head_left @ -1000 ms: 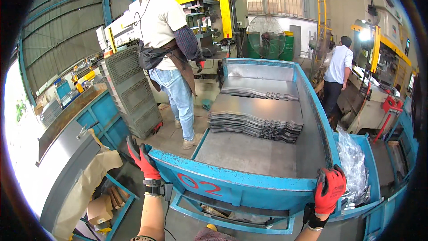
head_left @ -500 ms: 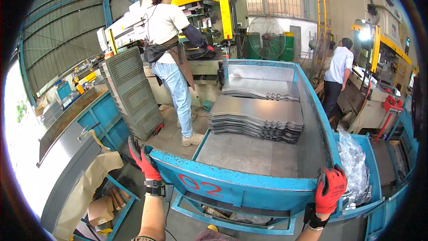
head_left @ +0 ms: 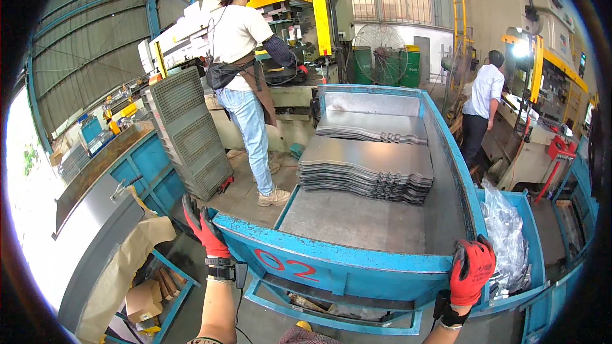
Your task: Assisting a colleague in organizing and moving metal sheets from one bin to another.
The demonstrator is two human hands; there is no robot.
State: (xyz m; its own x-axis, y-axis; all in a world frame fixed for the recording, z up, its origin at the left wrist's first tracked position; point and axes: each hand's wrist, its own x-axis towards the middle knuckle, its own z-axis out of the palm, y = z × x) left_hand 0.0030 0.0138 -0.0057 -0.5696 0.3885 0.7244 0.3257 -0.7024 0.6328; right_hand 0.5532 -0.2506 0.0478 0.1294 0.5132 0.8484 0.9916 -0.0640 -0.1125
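Observation:
Both my hands wear red gloves with dark fingers. My left hand (head_left: 205,228) rests against the left corner of a blue metal cart (head_left: 338,250), its fingers stretched out and apart. At the cart's near right corner, my right hand (head_left: 472,270) is closed round the rim, knuckles up. Inside the cart lie a near stack of thin grey metal sheets (head_left: 363,156) with wavy cut edges and a farther stack (head_left: 373,125). Bare metal floor shows at the cart's near end.
Left of the cart, one person (head_left: 245,57) works at a press beside stacked grey crates (head_left: 185,127). Another person (head_left: 482,105) stands at a machine on the right. A blue bin with clear plastic (head_left: 505,236) adjoins the cart's right side. A large fan (head_left: 380,54) stands behind.
My hands and the cart hold nearly the same places. The person at the left press has shifted posture slightly.

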